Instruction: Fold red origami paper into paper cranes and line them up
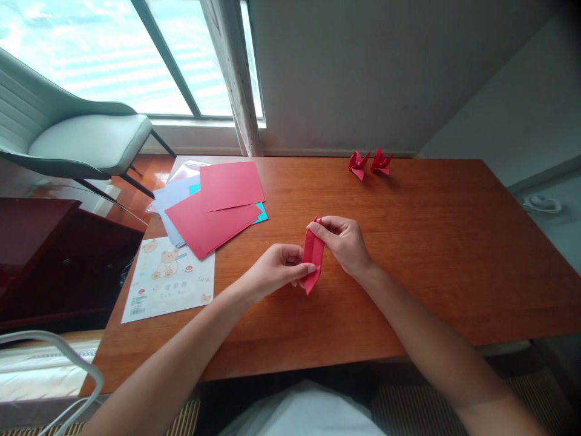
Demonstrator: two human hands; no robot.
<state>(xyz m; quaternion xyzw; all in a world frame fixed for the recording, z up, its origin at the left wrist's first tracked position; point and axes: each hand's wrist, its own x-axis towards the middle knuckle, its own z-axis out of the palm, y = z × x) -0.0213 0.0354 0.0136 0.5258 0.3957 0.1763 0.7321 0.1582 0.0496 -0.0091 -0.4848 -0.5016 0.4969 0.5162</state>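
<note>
A narrow folded piece of red paper (313, 255) is held over the middle of the wooden table (431, 254), long and pointed at its lower end. My left hand (278, 267) pinches its lower left side between thumb and fingers. My right hand (344, 243) is closed on its upper end from the right. Two finished red folded paper figures (370, 163) stand at the table's far edge, well beyond both hands.
A loose stack of red, blue and pale paper sheets (213, 203) lies at the table's left. A printed sheet with a bear drawing (167, 278) sits nearer the left front corner. A grey chair (86, 139) stands by the window.
</note>
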